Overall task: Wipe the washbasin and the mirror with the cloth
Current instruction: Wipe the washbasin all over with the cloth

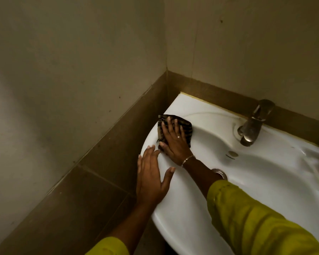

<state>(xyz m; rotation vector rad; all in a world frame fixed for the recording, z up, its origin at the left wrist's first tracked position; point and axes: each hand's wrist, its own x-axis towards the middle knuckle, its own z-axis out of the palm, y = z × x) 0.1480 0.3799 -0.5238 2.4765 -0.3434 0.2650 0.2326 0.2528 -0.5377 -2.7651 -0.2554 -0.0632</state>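
Pressing cloth [175,128] flat on washbasin [191,208] rim: right hand [174,142], fingers spread; left hand [151,179] released.

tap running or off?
Off, as far as visible: no stream falls from the tap spout, and the washbasin bowl below shows no pooled water. The dim light could hide a trickle.

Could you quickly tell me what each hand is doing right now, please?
Left hand: open, flat on the washbasin rim.
Right hand: open, pressing the cloth.
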